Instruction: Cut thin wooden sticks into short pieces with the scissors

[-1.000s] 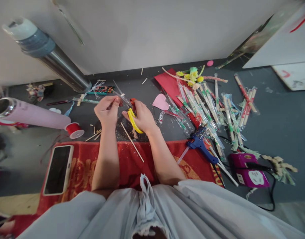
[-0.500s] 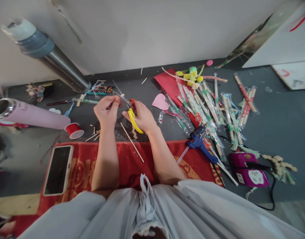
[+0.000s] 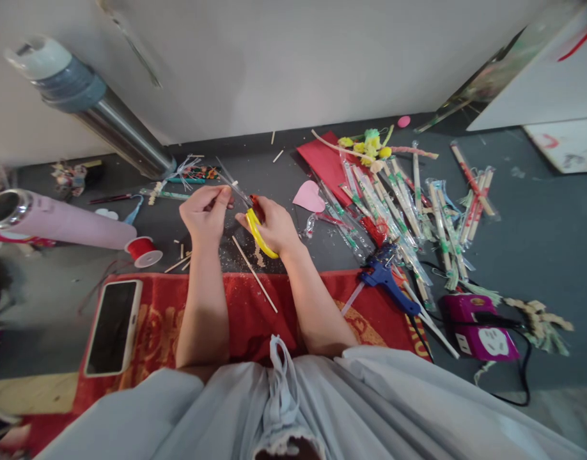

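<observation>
My right hand grips a pair of yellow-handled scissors, blades pointing up and left. My left hand is closed in a pinch just left of the blades; whatever it holds is too small to make out. A thin wooden stick lies on the dark floor just below both hands, reaching onto the red patterned cloth. Small stick offcuts and crumbs lie scattered under the hands.
A phone lies on the cloth at left. A red thread spool, a pink tube and a steel bottle are at left. Wrapped chopsticks, a pink paper heart, a blue glue gun and a purple power strip are at right.
The scissors' blades have closed slightly and my right hand has shifted a touch toward the left hand. Everything else is as it was.
</observation>
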Demonstrator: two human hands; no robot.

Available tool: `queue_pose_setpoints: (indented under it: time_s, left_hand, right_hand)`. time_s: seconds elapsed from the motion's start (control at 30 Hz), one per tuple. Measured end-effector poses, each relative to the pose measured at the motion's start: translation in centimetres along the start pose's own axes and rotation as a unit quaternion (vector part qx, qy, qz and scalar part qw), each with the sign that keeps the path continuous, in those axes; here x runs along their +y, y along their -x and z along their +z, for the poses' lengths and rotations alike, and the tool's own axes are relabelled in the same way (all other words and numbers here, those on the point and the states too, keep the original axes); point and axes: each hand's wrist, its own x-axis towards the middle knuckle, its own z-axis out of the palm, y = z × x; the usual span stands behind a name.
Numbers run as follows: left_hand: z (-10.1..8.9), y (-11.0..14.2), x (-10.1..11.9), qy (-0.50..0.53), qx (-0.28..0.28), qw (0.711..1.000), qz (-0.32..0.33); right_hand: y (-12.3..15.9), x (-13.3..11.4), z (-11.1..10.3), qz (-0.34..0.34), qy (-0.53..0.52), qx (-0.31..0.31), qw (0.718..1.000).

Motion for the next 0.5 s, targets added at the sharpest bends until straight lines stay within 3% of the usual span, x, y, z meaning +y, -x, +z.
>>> queue_pose_setpoints:
  time_s: [0.3, 0.37, 0.5]
  left_hand:
    - [1.0, 0.2, -1.0, 0.051, 0.008, 0.998, -0.047]
    - [1.3, 0.3, -1.7, 0.076, -0.041, 0.995, -0.057]
    - [1.8, 1.0, -2.4, 0.124, -0.24, 0.961, -0.059]
  right_hand:
    - [0.3, -0.5, -0.5, 0.038, -0.027, 0.005, 0.999]
    - [0.2, -0.5, -0.3, 0.048, -0.04, 0.019, 0.998]
    - [0.1, -0.2, -0.2, 0.072, -0.058, 0.048, 0.995]
